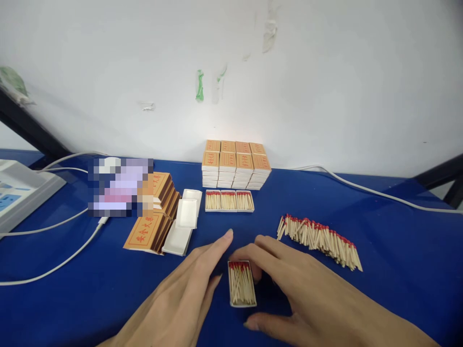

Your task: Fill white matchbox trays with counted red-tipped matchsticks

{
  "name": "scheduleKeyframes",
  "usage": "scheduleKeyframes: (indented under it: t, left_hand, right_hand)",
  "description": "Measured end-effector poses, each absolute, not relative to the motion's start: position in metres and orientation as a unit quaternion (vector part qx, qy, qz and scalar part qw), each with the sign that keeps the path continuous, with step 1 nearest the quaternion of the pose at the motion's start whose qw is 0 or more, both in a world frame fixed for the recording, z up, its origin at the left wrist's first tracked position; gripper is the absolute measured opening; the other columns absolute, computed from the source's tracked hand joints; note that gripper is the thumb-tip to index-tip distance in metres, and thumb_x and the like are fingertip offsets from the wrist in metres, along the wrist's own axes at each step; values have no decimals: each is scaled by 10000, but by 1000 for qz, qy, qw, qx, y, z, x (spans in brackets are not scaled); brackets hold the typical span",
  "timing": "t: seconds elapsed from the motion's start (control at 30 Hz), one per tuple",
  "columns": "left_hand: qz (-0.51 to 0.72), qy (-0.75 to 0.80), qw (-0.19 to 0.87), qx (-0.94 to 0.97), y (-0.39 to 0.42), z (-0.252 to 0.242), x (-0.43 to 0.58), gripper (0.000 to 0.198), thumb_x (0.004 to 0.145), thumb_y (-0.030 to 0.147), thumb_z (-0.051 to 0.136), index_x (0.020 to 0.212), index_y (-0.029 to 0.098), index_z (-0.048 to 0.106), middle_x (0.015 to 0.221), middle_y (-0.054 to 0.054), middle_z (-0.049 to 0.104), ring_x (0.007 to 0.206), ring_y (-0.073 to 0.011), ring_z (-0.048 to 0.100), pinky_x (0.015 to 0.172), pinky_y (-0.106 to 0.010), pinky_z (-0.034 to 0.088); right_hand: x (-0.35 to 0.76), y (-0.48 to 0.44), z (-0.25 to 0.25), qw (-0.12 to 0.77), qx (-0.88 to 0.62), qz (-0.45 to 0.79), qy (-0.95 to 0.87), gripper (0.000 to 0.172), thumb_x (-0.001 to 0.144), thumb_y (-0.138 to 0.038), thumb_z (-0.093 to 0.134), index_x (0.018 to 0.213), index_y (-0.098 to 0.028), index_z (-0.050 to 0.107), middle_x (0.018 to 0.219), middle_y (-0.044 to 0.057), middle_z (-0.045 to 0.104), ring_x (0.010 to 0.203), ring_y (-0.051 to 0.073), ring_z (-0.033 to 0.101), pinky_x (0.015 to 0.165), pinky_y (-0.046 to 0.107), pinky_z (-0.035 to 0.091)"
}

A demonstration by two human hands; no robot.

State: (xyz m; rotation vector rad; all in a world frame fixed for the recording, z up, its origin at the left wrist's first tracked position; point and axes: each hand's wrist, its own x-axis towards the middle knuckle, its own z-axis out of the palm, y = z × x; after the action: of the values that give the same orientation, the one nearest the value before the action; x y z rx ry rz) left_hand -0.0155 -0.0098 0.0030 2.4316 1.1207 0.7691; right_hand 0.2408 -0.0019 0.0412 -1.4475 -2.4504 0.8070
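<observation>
A small white inner matchbox tray (243, 304) lies on the blue table in front of me, filled with red-tipped matches (241, 284). My left hand (188, 289) is just left of it, fingers stretched out and holding nothing. Around the tray's right side curves my right hand (289, 277), its fingers at the upper edge and its thumb a little below the lower edge. Thumb and fingers are apart; whether a fingertip touches the tray is hard to see. Right of my hands is a pile of loose matches (321, 238).
Three filled trays (229, 201) stand side by side before stacked orange matchboxes (237, 164) at the wall. To the left are empty white trays (187, 214) and orange matchbox sleeves (144, 231). White cables (77, 255) cross the table (398, 289); a pixelated patch hides something.
</observation>
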Motion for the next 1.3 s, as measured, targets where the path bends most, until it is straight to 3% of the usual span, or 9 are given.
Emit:
scheduleKeyframes:
  t: [0.17,0.3,0.47,0.63,0.77,0.87,1.0,1.13,1.3]
  left_hand:
    - [299,407,163,848,-12,-6,-16,643,1191,183,456,1797,316,288,1688,-60,632,1481,-211,690,1204,-385,579]
    - [293,418,168,844,-14,-6,-16,629,1195,189,456,1790,320,297,1690,-48,626,1493,-202,679,1217,-381,574]
    - [297,430,174,835,-15,-7,-14,628,1196,204,463,1784,347,297,1686,-37,624,1488,-212,684,1231,-411,571]
    - [295,415,176,842,-12,-6,-12,616,1173,167,457,1757,315,324,1637,-64,660,1451,-209,713,1190,-377,607]
    - [292,408,179,846,-10,-1,-15,450,1128,110,482,1540,289,496,1596,-102,668,1405,-214,743,1165,-378,629]
    - [264,387,180,865,-12,4,-19,407,1112,84,474,1455,289,550,1631,-120,617,1424,-234,728,1156,-379,636]
    - [238,381,155,880,-13,7,-19,460,1117,77,461,1529,261,551,1646,-129,597,1452,-241,707,1189,-365,608]
    - [272,388,142,869,-13,5,-14,419,1124,102,486,1506,260,550,1597,-103,648,1421,-207,729,1183,-324,604]
    - [275,400,159,860,-13,5,-14,410,1135,134,511,1516,285,529,1605,-93,652,1399,-204,744,1173,-340,615]
  right_hand:
    - [241,0,44,112,-492,279,-817,418,821,-150,952,1151,-278,729,1185,21,765,988,233,765,821,374,649]
    - [244,-1,41,110,-501,263,-817,521,770,-189,994,1196,-265,705,1186,39,753,990,259,761,815,397,645]
    - [243,-1,41,119,-490,269,-820,357,880,-145,869,1175,-271,713,1186,30,740,986,229,744,844,388,626]
    - [243,0,40,130,-493,274,-815,534,857,-126,880,1325,-284,677,1247,40,738,1060,248,740,891,397,617]
    - [245,0,38,120,-491,292,-812,395,936,-109,796,1268,-292,683,1199,18,728,1021,218,728,865,377,601]
    - [245,1,38,136,-494,284,-811,457,930,-110,799,1322,-303,665,1200,20,727,1037,226,727,870,383,604]
    - [242,2,35,137,-493,284,-811,512,913,-138,842,1364,-291,654,1287,54,732,1149,265,732,955,418,610]
    - [244,1,38,135,-501,301,-800,323,966,-155,779,1242,-300,692,1189,16,739,1013,212,726,862,362,598]
    - [268,18,53,189,-543,257,-777,353,993,-378,815,1324,-317,710,1066,17,752,901,213,702,767,349,574]
